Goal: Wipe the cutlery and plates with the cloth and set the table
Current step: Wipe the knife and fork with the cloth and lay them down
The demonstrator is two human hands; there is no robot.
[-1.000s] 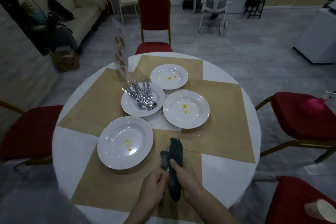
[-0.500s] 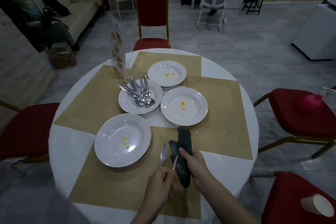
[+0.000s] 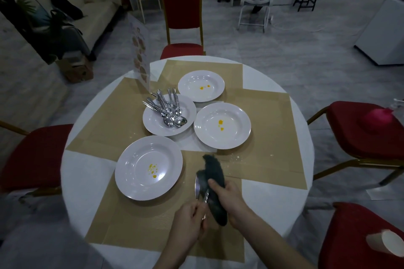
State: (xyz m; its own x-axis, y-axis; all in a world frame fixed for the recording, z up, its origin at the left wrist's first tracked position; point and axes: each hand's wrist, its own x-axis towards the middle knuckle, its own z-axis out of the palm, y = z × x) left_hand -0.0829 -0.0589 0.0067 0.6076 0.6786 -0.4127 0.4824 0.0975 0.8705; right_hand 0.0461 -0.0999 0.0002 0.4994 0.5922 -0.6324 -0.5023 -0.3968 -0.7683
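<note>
Dark cloth (image 3: 215,183) gripped in right hand (image 3: 229,200), wrapped over spoon (image 3: 197,185), probably a spoon, bowl half hidden. Left hand (image 3: 190,223) pinching its handle. Held over near placemat (image 3: 140,223), beside nearest plate (image 3: 148,167).

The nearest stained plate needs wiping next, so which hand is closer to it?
Left. The left hand grips a spoon just below the nearest stained plate's near-right rim; the right hand grips the cloth farther right.

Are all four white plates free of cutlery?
No: the plate nearest the menu stand holds a pile of spoons and other cutlery, while the other three carry only small yellow spots.
</note>
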